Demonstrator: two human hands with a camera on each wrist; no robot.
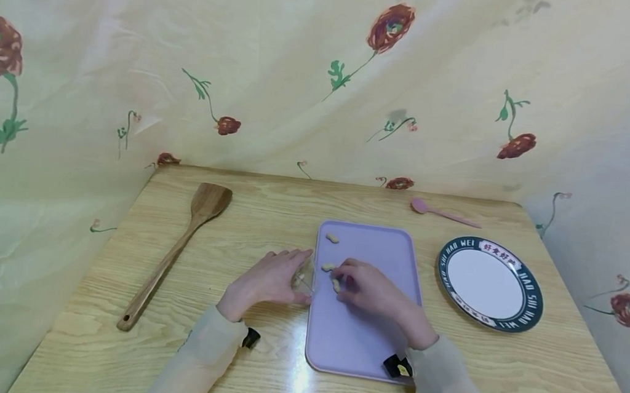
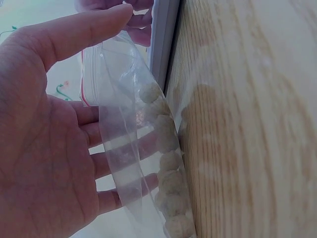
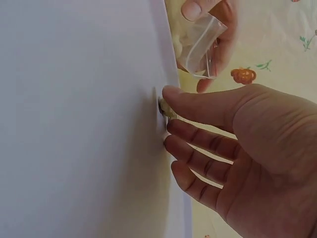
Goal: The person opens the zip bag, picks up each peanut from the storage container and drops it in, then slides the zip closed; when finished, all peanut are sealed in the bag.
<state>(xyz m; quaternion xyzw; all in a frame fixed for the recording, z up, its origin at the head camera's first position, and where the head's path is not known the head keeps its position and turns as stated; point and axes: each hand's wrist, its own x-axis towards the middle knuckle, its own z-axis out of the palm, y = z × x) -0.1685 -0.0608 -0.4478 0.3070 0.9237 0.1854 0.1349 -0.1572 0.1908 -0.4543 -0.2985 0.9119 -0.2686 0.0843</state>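
Lilac in colour, the tray (image 1: 361,348) is set on the wooden table (image 1: 269,359); near its left edge, two loose peanuts (image 1: 332,238) are seen. Another peanut (image 1: 336,285) is pinched between thumb and fingers of the right hand (image 1: 371,287), low at the tray; whether it is being set down or picked up cannot be told. Just beside the tray, the clear bag (image 2: 119,99) of pale nuts (image 2: 172,183) is loosely encircled by the left hand (image 1: 272,276), its fingers spread wide. Peanuts seem to be handled singly; next, a light, precise pinch is probably called for, with the bag steadied.
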